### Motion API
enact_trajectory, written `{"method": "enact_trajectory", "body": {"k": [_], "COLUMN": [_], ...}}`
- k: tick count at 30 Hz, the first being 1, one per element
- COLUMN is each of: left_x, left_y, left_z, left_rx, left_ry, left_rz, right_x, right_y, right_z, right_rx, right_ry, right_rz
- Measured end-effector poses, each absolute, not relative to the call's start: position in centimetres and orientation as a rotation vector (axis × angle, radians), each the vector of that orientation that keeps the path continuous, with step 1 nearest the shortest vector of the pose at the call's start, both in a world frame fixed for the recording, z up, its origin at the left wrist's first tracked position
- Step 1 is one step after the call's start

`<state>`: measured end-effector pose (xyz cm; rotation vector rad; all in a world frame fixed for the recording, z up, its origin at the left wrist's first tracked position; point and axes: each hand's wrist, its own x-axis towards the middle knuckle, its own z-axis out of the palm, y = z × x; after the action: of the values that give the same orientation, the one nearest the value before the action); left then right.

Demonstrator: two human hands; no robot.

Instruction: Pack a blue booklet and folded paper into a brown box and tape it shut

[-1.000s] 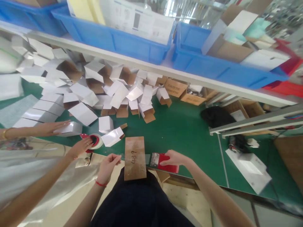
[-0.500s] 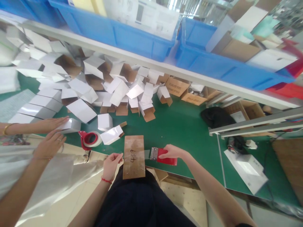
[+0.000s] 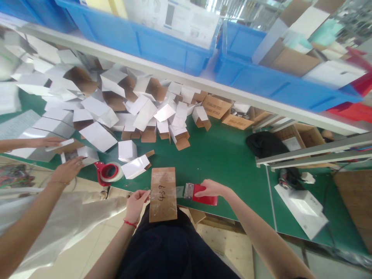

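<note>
A brown cardboard box (image 3: 157, 211), hand-marked "439", sits in front of my body at the table's edge. At its left side my left hand (image 3: 136, 205) is closed in a pinch on what looks like the end of a strip of clear tape. The tape (image 3: 179, 192) runs across the box and shows again past its right edge. There it meets the metal head of a red tape dispenser (image 3: 207, 199). My right hand (image 3: 212, 188) is wrapped over that dispenser, just right of the box.
A second red tape dispenser (image 3: 108, 171) lies left of the box. Many white folded boxes (image 3: 145, 112) crowd the green table (image 3: 223, 155). A co-worker's hands (image 3: 68, 170) handle an open white box (image 3: 90, 155) at left. A shelf with blue bins (image 3: 174, 50) overhangs the back.
The co-worker's hands have parted, and the white box between them now stands open. My hands, the cardboard box and the dispenser are nearly where they were.
</note>
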<state>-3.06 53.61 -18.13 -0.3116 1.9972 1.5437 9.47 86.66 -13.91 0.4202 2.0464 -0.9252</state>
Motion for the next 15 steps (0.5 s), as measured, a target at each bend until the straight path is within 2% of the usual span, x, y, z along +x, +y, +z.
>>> {"method": "enact_trajectory", "body": {"k": [15], "left_x": [-2.6], "left_y": [53.5], "left_z": [-19.6], "left_rx": [-0.223], "left_ry": [2.04], "left_rz": [1.512], "right_x": [9.4], "right_y": [86.3], "right_z": [-16.8], "right_rx": [0.439], "right_ry": [2.015], "right_rz": [-0.966]}}
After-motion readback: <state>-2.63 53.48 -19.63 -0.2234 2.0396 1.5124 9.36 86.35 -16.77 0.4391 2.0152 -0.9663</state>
